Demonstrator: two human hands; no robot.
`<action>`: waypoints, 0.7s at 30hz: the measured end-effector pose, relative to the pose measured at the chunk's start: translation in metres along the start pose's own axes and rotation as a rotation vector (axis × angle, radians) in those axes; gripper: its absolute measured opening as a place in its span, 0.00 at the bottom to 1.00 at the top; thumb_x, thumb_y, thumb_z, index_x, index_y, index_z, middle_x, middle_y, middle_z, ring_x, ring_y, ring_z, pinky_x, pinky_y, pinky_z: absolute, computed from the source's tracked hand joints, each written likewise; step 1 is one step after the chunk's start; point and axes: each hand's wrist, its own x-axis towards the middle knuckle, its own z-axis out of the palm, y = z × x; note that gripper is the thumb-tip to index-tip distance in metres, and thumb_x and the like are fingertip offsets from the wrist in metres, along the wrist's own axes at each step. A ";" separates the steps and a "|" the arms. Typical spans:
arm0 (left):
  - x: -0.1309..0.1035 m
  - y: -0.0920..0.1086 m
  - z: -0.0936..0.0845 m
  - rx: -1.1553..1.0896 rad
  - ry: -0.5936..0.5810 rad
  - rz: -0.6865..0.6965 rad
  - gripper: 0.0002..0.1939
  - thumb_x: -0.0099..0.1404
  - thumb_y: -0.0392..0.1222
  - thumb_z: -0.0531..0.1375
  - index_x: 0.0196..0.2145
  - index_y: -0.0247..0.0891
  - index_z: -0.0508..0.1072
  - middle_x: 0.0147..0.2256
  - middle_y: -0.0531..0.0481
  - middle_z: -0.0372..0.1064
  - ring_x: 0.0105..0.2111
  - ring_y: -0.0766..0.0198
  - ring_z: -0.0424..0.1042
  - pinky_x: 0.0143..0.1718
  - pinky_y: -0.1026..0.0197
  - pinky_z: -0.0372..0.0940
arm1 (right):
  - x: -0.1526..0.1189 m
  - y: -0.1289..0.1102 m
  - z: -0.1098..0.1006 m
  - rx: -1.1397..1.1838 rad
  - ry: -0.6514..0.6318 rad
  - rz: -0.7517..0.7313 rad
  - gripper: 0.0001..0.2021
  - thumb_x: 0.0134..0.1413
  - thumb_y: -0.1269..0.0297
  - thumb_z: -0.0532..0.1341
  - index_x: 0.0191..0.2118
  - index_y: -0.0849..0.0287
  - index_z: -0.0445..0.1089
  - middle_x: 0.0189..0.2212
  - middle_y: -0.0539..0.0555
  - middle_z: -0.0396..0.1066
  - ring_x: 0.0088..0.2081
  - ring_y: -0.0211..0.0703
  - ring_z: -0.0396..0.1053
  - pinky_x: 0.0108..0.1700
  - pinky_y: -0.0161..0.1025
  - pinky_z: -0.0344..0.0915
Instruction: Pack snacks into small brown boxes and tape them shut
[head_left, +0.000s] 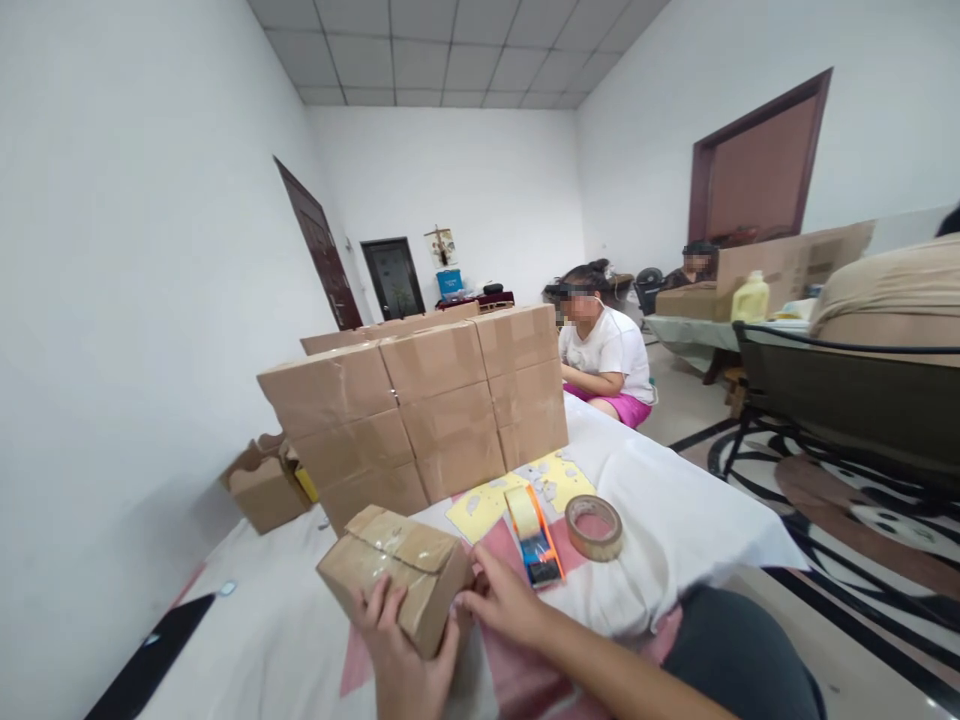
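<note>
While the spread left hand (409, 650) likely steadies the brown cardboard box (397, 550), the right hand (510, 602) curls at its right, pinch unclear.

The carton (401, 560) sits between the left hand (409, 640) and the right hand (506, 600). Beyond both stand stacked boxes (446, 405); the tape dispenser (536, 540) lies just beyond the right hand, the tape roll (600, 549) farther right, on the cloth (697, 510).
</note>
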 end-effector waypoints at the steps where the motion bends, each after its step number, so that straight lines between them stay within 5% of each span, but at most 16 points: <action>1: 0.005 0.004 -0.002 -0.006 -0.011 -0.006 0.35 0.54 0.45 0.69 0.54 0.41 0.57 0.57 0.36 0.56 0.67 0.35 0.49 0.64 0.24 0.47 | 0.000 -0.004 -0.001 -0.021 0.015 -0.010 0.13 0.53 0.66 0.64 0.40 0.54 0.60 0.32 0.48 0.69 0.33 0.43 0.70 0.32 0.37 0.62; 5: 0.044 0.035 -0.002 -0.043 -0.046 0.026 0.34 0.58 0.41 0.67 0.57 0.41 0.55 0.61 0.33 0.53 0.70 0.36 0.43 0.64 0.24 0.49 | 0.005 -0.036 -0.022 -0.093 0.128 -0.089 0.10 0.56 0.64 0.63 0.42 0.54 0.62 0.35 0.51 0.71 0.35 0.45 0.70 0.36 0.40 0.65; 9: 0.099 0.088 0.029 -0.161 -0.043 0.116 0.33 0.60 0.38 0.66 0.58 0.41 0.54 0.65 0.30 0.47 0.71 0.37 0.35 0.62 0.27 0.54 | 0.003 -0.084 -0.087 -0.178 0.353 -0.196 0.13 0.58 0.59 0.63 0.47 0.54 0.63 0.38 0.53 0.71 0.35 0.44 0.71 0.40 0.42 0.68; 12: 0.130 0.139 0.078 -0.357 -0.079 0.159 0.34 0.58 0.41 0.69 0.56 0.41 0.55 0.66 0.29 0.44 0.71 0.36 0.35 0.63 0.29 0.54 | -0.015 -0.108 -0.157 -0.257 0.569 -0.232 0.15 0.57 0.54 0.63 0.46 0.54 0.63 0.40 0.55 0.72 0.35 0.45 0.73 0.39 0.43 0.70; 15: 0.143 0.192 0.142 -0.581 -0.270 0.160 0.30 0.55 0.41 0.70 0.51 0.43 0.59 0.64 0.32 0.51 0.72 0.38 0.35 0.65 0.31 0.53 | -0.043 -0.105 -0.228 -0.339 0.790 -0.201 0.20 0.51 0.50 0.67 0.44 0.55 0.63 0.35 0.54 0.72 0.30 0.46 0.74 0.32 0.41 0.69; 18: 0.141 0.233 0.210 -0.708 -0.463 0.153 0.29 0.52 0.43 0.72 0.48 0.40 0.64 0.63 0.33 0.54 0.71 0.38 0.36 0.67 0.34 0.51 | -0.067 -0.072 -0.285 -0.351 0.971 -0.120 0.21 0.45 0.49 0.69 0.38 0.55 0.62 0.29 0.51 0.70 0.26 0.45 0.72 0.29 0.40 0.67; 21: 0.129 0.250 0.269 -0.698 -0.649 0.126 0.33 0.49 0.43 0.73 0.50 0.38 0.66 0.64 0.33 0.56 0.71 0.39 0.38 0.67 0.39 0.52 | -0.072 -0.026 -0.321 -0.291 1.069 -0.029 0.23 0.44 0.47 0.68 0.37 0.55 0.60 0.30 0.51 0.70 0.26 0.45 0.72 0.28 0.40 0.65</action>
